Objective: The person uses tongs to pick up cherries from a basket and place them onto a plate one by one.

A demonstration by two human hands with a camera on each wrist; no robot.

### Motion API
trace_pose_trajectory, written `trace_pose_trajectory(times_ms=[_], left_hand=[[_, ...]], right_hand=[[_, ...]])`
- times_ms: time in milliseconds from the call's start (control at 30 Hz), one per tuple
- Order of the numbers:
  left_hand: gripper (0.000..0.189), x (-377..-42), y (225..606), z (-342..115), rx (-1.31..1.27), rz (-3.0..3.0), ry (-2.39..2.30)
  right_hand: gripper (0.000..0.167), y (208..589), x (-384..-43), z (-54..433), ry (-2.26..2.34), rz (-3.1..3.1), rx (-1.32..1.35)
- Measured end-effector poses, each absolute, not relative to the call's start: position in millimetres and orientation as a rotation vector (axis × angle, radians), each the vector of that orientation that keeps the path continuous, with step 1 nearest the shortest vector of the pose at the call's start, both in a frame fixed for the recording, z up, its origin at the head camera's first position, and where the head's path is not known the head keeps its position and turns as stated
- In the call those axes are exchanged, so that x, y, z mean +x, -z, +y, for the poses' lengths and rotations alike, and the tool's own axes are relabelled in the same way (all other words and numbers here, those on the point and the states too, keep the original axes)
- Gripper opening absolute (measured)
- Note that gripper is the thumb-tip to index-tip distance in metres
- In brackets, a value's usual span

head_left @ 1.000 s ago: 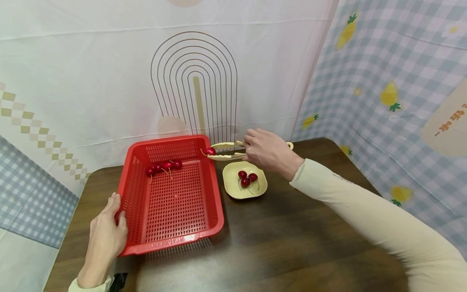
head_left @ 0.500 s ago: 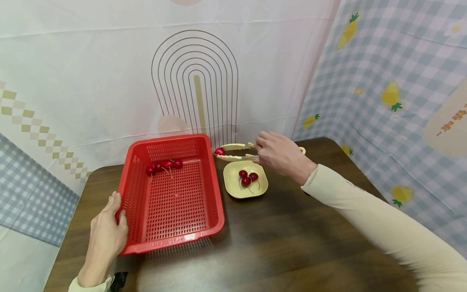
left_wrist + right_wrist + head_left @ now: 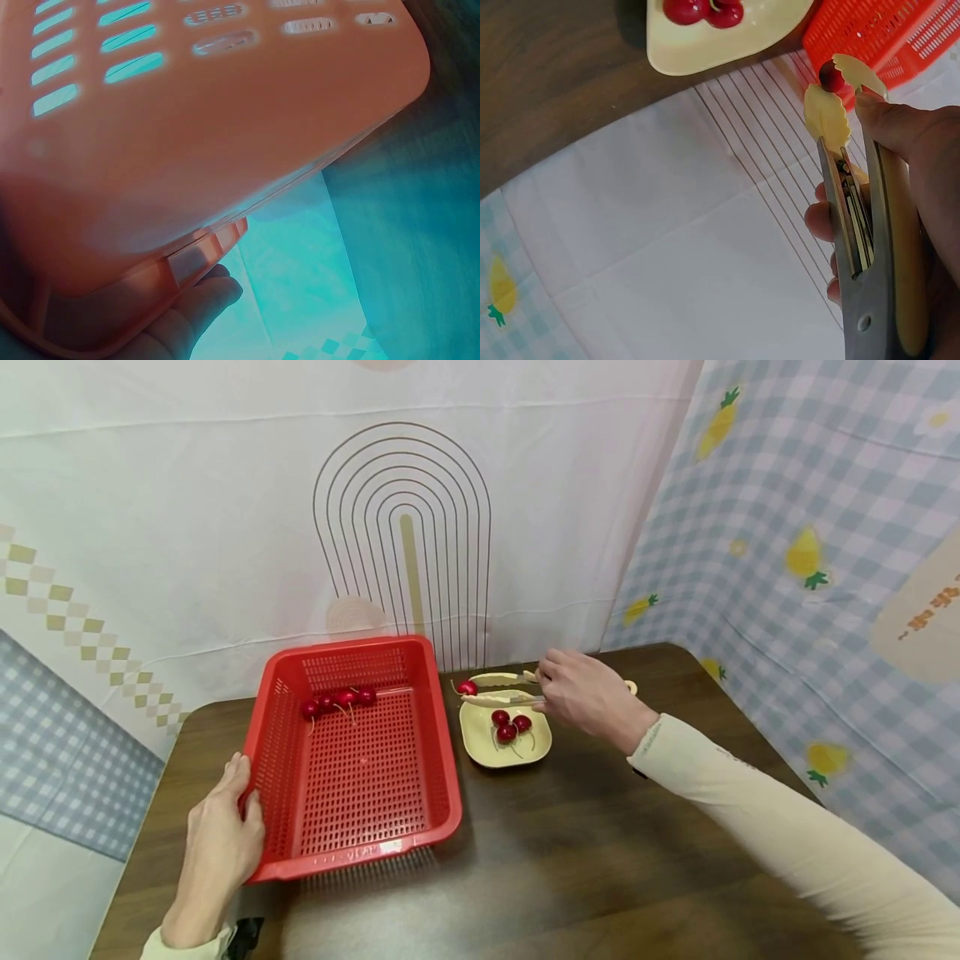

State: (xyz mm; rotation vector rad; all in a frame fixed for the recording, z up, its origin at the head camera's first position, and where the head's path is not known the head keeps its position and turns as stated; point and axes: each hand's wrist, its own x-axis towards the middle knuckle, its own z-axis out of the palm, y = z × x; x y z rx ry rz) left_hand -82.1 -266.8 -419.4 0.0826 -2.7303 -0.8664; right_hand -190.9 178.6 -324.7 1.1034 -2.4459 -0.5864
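Note:
My right hand (image 3: 592, 697) grips a pair of cream tongs (image 3: 870, 240), whose tips pinch one red cherry (image 3: 467, 687). That cherry hangs over the back left corner of a small pale yellow dish (image 3: 477, 743), its stem pointing left. Three cherries (image 3: 506, 732) lie together in the dish. With my left hand (image 3: 225, 827) I hold the left rim of a red plastic basket (image 3: 442, 760), thumb on the inside. Seen from the left wrist, the fingers (image 3: 217, 292) lie under the rim. A row of several cherries (image 3: 345, 697) sits near the basket's back wall.
A dark wooden table (image 3: 570, 868) carries everything. A white patterned cloth (image 3: 547, 510) hangs just behind its back edge, and a checked cloth (image 3: 757, 635) hangs along the right side. The basket stands immediately left of the dish.
My right hand has moved the tongs and cherry right, away from the basket's back right corner, then slightly toward me over the dish. The left hand and basket stay put.

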Motion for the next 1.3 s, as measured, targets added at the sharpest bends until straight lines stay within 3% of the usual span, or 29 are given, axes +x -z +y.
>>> trace_pose_trajectory(times_ms=[600,1300], left_hand=[[0.052,-83.2,421.5,-269.3,0.094,-2.731,0.870],[0.053,-83.9,420.1,-268.7,0.082,-2.724,0.873]], right_hand=[[0.035,347.0,-188.4,185.1,0.594,-2.499,1.087],[0.038,344.2,-190.1,186.4,0.600,-2.516,1.073]])
